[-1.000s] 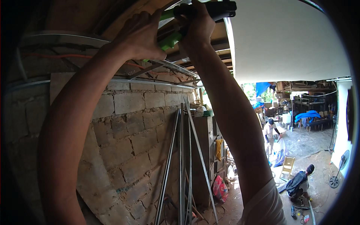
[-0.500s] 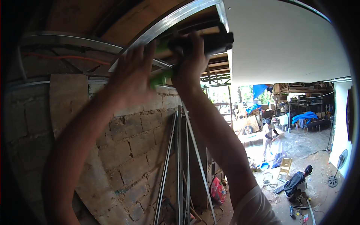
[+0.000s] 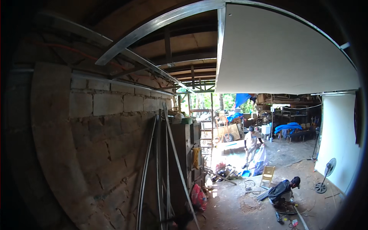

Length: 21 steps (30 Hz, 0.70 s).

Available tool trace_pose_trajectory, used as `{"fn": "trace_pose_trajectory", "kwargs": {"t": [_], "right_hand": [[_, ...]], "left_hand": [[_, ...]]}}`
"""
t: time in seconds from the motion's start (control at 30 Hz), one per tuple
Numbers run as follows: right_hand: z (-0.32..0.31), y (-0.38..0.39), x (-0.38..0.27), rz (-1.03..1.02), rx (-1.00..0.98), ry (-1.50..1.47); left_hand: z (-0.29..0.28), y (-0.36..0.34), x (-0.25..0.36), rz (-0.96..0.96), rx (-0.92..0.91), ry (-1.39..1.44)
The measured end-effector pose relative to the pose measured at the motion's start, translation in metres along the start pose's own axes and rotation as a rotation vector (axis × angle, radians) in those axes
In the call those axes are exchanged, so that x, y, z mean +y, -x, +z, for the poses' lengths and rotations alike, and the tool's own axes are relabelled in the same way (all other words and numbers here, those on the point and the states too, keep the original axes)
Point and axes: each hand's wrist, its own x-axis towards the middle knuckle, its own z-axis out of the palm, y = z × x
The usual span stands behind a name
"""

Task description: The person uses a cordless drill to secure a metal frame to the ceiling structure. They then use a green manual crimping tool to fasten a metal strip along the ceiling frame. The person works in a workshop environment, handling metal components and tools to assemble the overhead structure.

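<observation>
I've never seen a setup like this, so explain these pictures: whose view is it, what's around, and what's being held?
There's no machine here. All three pictures come from one wide fisheye camera on a person's head, so straight edges look bent. Overhead are a silver metal beam and a white ceiling panel. To the left, long thin silver metal strips lean beside a grey concrete-block wall. On the brown floor, another person in a dark top crouches near a pale wooden chair; a second person stands farther back. Earlier, the wearer's bare right hand held a black-and-green tool overhead; now neither of the wearer's hands can be made out, so I can't say what they hold.
</observation>
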Motion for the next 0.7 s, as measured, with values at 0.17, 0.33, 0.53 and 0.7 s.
{"fn": "trace_pose_trajectory", "kwargs": {"t": [0.17, 0.33, 0.53, 0.7], "right_hand": [[-0.092, 0.192, 0.102, 0.519, 0.123, 0.297], [-0.148, 0.353, 0.098, 0.901, 0.288, 0.421], [-0.144, 0.418, 0.088, 1.010, 0.409, 0.483], [-0.151, 0.325, 0.113, 0.606, 0.286, 0.627]], "left_hand": [[0.059, 0.102, -0.214, -0.999, -0.143, 0.484], [0.051, 0.130, -0.202, -1.013, -0.094, 0.351], [0.030, 0.107, -0.199, -0.890, -0.116, 0.233], [0.023, 0.093, -0.198, -0.812, -0.133, 0.191]]}}
